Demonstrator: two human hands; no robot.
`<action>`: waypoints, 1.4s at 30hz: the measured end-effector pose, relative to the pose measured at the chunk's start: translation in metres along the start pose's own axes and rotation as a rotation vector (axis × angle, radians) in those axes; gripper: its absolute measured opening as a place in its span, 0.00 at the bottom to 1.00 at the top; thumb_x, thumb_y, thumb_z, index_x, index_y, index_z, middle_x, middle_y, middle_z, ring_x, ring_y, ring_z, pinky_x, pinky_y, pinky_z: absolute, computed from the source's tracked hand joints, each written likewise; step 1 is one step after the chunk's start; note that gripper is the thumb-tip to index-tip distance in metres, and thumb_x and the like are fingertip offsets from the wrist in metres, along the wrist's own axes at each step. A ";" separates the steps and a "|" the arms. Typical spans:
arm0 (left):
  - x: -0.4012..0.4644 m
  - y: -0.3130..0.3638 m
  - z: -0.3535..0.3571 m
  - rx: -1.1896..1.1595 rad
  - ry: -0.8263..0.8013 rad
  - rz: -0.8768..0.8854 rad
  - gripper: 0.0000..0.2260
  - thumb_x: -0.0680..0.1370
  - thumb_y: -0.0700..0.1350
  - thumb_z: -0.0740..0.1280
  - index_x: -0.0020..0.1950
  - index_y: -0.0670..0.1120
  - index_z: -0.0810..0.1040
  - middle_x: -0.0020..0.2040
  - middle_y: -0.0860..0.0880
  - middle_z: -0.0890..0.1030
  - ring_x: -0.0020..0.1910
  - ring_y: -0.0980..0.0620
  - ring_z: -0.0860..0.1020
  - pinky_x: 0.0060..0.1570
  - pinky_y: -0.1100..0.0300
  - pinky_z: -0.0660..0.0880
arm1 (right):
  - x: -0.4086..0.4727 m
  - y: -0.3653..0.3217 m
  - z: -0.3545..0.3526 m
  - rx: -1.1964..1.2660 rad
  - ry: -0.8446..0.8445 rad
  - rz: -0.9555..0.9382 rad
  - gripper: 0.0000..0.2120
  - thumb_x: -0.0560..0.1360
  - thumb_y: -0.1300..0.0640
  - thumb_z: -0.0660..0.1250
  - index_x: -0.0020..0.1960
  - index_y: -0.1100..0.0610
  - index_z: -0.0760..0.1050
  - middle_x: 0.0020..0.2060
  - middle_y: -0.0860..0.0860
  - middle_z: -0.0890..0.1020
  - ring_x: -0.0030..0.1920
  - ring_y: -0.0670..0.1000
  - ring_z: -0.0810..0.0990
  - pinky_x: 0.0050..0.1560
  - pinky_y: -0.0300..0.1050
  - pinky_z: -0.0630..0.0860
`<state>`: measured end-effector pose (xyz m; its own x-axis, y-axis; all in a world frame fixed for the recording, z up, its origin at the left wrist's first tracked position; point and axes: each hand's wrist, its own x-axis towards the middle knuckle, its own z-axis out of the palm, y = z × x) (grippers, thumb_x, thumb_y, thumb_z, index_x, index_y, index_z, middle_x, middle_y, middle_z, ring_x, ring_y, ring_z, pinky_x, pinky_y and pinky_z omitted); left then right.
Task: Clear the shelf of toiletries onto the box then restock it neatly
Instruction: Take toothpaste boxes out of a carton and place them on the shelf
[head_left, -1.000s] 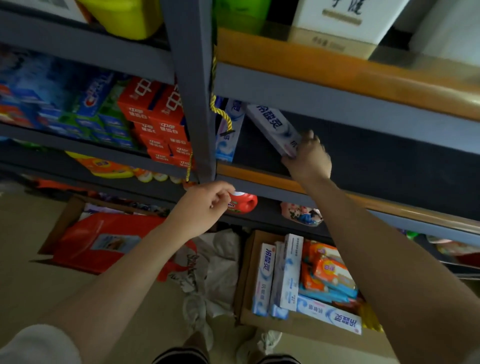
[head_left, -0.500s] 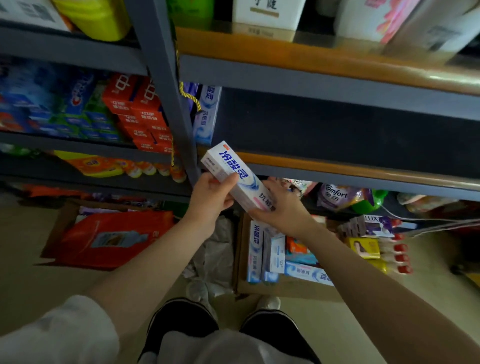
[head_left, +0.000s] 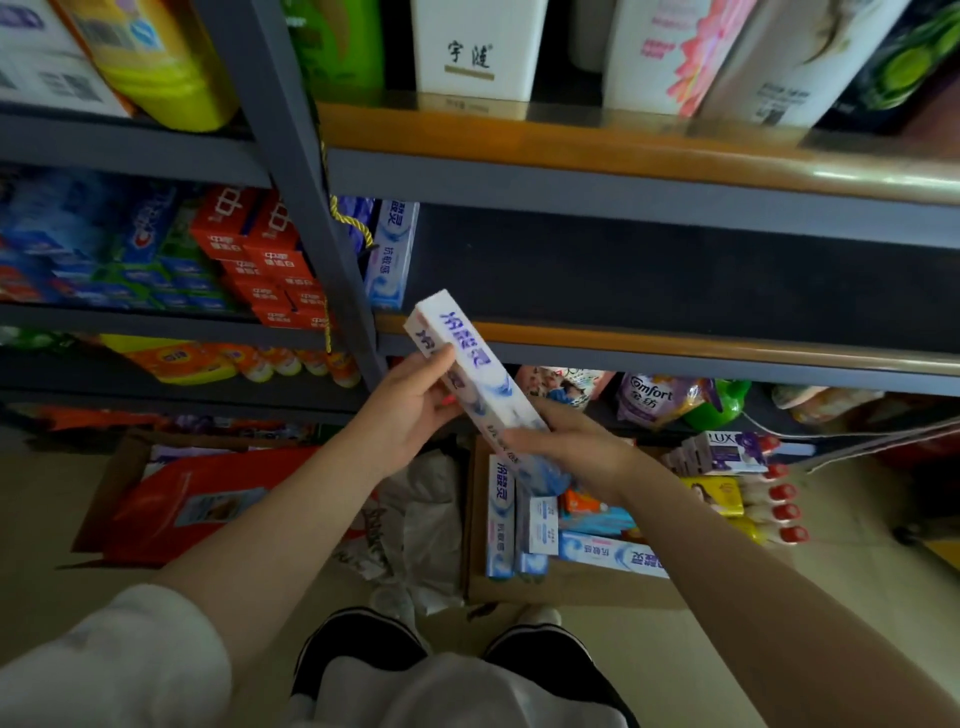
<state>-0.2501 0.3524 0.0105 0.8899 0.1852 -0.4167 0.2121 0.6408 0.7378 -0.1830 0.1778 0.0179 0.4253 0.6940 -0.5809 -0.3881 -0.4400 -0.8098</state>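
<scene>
A white and blue toothpaste box (head_left: 475, 379) is held tilted in the air, just in front of the shelf (head_left: 675, 343) edge and above the cardboard box (head_left: 566, 590) on the floor. Its upper end is gripped by the left hand (head_left: 410, 410), thumb across the front face. Its lower end is held in the curled fingers of the right hand (head_left: 571, 447). One more toothpaste box (head_left: 389, 254) is seen standing upright at the shelf's left end.

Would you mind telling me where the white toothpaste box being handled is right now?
The toothpaste box is mid-frame, held by the left hand and right hand, above the cardboard box.
</scene>
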 end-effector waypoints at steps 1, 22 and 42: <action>0.000 0.001 0.001 0.043 0.017 0.027 0.07 0.76 0.46 0.62 0.52 0.47 0.75 0.45 0.49 0.83 0.49 0.51 0.80 0.50 0.56 0.77 | 0.001 0.000 0.000 -0.145 0.075 -0.036 0.15 0.72 0.57 0.71 0.54 0.46 0.72 0.52 0.49 0.81 0.49 0.48 0.81 0.54 0.48 0.77; 0.003 -0.010 -0.025 -0.189 -0.145 -0.057 0.32 0.57 0.48 0.82 0.58 0.47 0.76 0.53 0.45 0.82 0.54 0.49 0.81 0.45 0.56 0.79 | -0.005 -0.012 -0.011 -1.004 0.340 -0.266 0.34 0.68 0.40 0.71 0.66 0.52 0.62 0.56 0.50 0.74 0.53 0.50 0.77 0.49 0.49 0.77; 0.034 -0.039 0.010 -0.068 0.016 -0.301 0.13 0.81 0.46 0.56 0.62 0.45 0.73 0.51 0.43 0.80 0.46 0.49 0.81 0.41 0.54 0.78 | -0.005 0.019 -0.018 0.437 -0.141 0.141 0.25 0.72 0.56 0.67 0.68 0.54 0.68 0.56 0.59 0.77 0.58 0.59 0.74 0.64 0.61 0.65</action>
<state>-0.2243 0.3262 -0.0269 0.7850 -0.0091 -0.6195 0.4369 0.7171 0.5430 -0.1776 0.1559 0.0040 0.2408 0.7284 -0.6414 -0.7541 -0.2756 -0.5962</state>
